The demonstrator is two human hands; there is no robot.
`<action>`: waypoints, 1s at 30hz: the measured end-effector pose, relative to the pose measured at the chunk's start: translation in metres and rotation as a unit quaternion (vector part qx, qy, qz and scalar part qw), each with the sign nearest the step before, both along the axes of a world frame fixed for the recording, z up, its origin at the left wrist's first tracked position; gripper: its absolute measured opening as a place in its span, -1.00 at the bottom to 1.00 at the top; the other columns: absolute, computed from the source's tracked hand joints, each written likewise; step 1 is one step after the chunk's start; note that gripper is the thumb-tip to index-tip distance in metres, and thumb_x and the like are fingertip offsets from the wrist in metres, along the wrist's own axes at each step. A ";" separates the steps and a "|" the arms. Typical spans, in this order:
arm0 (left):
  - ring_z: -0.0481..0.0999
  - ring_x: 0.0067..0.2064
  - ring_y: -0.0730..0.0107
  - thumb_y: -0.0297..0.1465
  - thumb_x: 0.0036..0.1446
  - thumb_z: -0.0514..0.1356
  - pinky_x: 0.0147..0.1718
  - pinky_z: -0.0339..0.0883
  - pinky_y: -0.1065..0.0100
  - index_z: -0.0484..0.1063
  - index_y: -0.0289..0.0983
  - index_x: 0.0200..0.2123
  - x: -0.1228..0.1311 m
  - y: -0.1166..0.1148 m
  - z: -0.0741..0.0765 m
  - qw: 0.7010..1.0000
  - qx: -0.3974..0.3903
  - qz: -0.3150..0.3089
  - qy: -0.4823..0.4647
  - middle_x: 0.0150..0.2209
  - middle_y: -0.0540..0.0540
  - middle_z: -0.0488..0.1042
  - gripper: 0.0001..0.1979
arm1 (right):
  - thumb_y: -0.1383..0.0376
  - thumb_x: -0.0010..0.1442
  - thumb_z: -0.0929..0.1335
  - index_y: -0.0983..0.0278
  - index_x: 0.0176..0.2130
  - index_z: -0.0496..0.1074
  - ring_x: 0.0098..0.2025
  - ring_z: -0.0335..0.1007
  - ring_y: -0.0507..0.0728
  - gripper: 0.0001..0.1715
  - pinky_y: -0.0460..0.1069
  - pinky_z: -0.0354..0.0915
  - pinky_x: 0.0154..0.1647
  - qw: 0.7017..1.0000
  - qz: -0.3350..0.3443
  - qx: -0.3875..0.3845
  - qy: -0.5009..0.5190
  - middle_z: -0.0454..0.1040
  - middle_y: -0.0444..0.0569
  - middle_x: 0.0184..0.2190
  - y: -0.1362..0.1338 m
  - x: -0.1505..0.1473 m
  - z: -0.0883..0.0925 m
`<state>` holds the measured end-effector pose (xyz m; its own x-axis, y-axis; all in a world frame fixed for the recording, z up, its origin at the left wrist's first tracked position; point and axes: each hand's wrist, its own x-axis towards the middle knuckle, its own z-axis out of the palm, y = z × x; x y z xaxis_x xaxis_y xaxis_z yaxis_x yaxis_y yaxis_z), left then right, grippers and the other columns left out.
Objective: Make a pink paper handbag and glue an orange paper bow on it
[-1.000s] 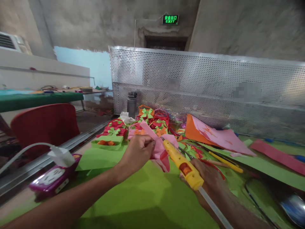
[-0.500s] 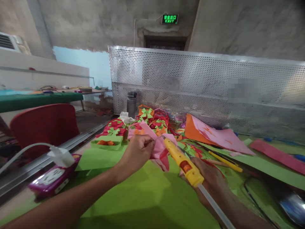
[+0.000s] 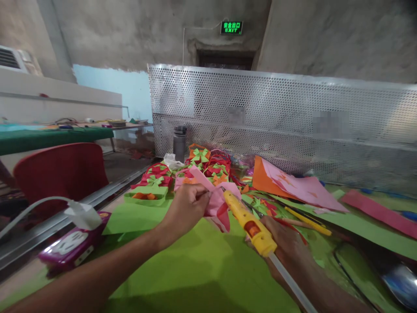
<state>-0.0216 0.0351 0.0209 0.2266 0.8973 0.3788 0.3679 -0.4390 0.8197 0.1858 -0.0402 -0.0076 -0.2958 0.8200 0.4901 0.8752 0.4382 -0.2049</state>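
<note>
My left hand (image 3: 190, 203) pinches a folded pink paper piece (image 3: 217, 201) between thumb and fingers, above the green sheet (image 3: 195, 265). In my right hand (image 3: 286, 239) is a yellow glue gun (image 3: 249, 221) with a clear glue stick (image 3: 291, 282) out of its back end. The gun's tip lies at the upper part of the pink paper; whether it touches cannot be made out. Just beyond my hands lie small paper bags with bows (image 3: 155, 179) in red, pink and green. A green paper box (image 3: 156, 199) holding orange paper sits left of them.
A purple power strip (image 3: 73, 248) with a white plug lies at the left. Pink and orange sheets (image 3: 293, 182), a yellow cutter (image 3: 309, 221) and a red strip (image 3: 381, 211) lie to the right. Behind stand a grey bottle (image 3: 179, 143) and a perforated metal panel (image 3: 276, 100).
Almost nothing differs. The glue gun and the pink paper have shifted very slightly to the left; both hands keep their hold.
</note>
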 end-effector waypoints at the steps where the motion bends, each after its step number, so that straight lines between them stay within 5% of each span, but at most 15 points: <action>1: 0.06 -0.62 0.58 -0.33 0.04 0.04 -0.66 -0.07 0.50 0.26 -0.32 -0.63 0.000 0.000 0.000 1.000 0.000 0.001 0.002 -0.66 0.07 0.13 -0.74 | 0.52 -0.17 0.17 0.19 -0.39 0.11 -0.56 0.28 0.08 -0.69 -0.08 0.07 -0.55 1.000 0.002 0.004 -0.001 0.30 -0.18 -0.57 0.000 0.000 -0.001; 30: 0.06 -0.60 0.58 -0.32 0.04 0.03 -0.66 -0.06 0.51 0.25 -0.32 -0.62 0.000 0.001 -0.002 1.000 -0.013 -0.001 0.002 -0.64 0.07 0.14 -0.74 | 0.51 -0.18 0.17 0.18 -0.39 0.09 -0.58 0.27 0.08 -0.69 -0.07 0.06 -0.58 1.000 0.007 0.025 -0.009 0.28 -0.20 -0.60 0.002 -0.001 -0.007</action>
